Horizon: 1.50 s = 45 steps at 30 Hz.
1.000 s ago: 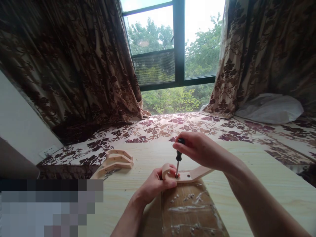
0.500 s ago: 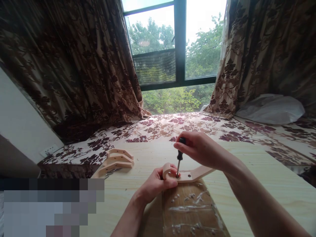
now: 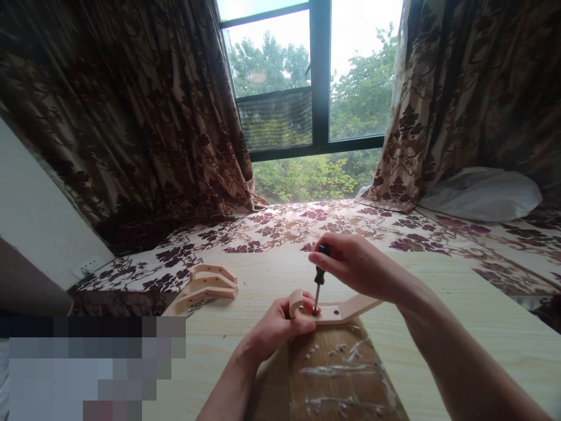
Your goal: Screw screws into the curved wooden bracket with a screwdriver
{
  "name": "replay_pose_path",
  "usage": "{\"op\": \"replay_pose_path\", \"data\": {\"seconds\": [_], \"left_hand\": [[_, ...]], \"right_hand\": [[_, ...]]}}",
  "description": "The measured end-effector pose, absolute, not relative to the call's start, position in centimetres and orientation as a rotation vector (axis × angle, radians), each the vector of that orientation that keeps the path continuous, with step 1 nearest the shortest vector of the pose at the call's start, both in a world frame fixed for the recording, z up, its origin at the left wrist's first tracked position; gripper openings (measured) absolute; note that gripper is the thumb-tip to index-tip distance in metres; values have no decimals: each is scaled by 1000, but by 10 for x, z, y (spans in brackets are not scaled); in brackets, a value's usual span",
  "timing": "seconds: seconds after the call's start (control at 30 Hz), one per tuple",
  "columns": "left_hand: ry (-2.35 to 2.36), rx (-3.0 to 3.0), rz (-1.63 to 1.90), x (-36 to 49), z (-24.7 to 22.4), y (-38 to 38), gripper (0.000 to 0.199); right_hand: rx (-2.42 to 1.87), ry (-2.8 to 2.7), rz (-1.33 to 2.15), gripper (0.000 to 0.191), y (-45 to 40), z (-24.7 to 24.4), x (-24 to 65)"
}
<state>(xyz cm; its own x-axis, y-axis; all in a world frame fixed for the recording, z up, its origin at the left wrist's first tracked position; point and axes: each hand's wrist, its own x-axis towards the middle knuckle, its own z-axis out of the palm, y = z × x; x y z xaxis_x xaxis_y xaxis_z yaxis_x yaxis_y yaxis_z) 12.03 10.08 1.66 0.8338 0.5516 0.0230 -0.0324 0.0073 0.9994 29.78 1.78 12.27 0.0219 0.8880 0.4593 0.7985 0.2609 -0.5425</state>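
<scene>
My right hand (image 3: 339, 254) is closed around the black handle of a screwdriver (image 3: 321, 273), which stands nearly upright. Its metal tip meets a hole in a pale, bent wooden piece with a curled end (image 3: 346, 311). Fingers of my left hand (image 3: 287, 320) grip that piece near the curl and press close to the screwdriver's tip. A second dark hole shows in the wood to the right of the tip. Beneath the piece lies a brown board or box (image 3: 337, 368) with crinkled clear plastic or tape on top. Whether a screw sits under the tip is hidden.
Several similar bent wooden pieces (image 3: 213, 283) lie at the left of the pale wooden tabletop (image 3: 447, 339), with small dark bits beside them. Beyond the table is a ledge with floral cloth (image 3: 298, 228). A white plastic bag (image 3: 482, 194) rests there on the right.
</scene>
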Motion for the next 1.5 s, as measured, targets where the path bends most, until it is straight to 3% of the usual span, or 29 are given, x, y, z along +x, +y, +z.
{"op": "replay_pose_path", "data": {"seconds": [0.2, 0.9, 1.1, 1.3, 1.5], "left_hand": [[429, 1503, 490, 120, 14, 102, 23], [432, 1500, 476, 121, 16, 102, 22], [444, 1477, 474, 121, 15, 102, 22], [429, 1491, 480, 120, 15, 102, 22], [425, 1503, 488, 120, 14, 103, 21]], "right_hand": [[-1432, -1933, 343, 13, 5, 133, 292], [-1539, -1793, 160, 21, 21, 121, 301], [-1412, -1990, 296, 12, 4, 133, 290], [-1536, -1850, 159, 27, 16, 122, 296], [-1506, -1916, 214, 13, 10, 128, 299]]}}
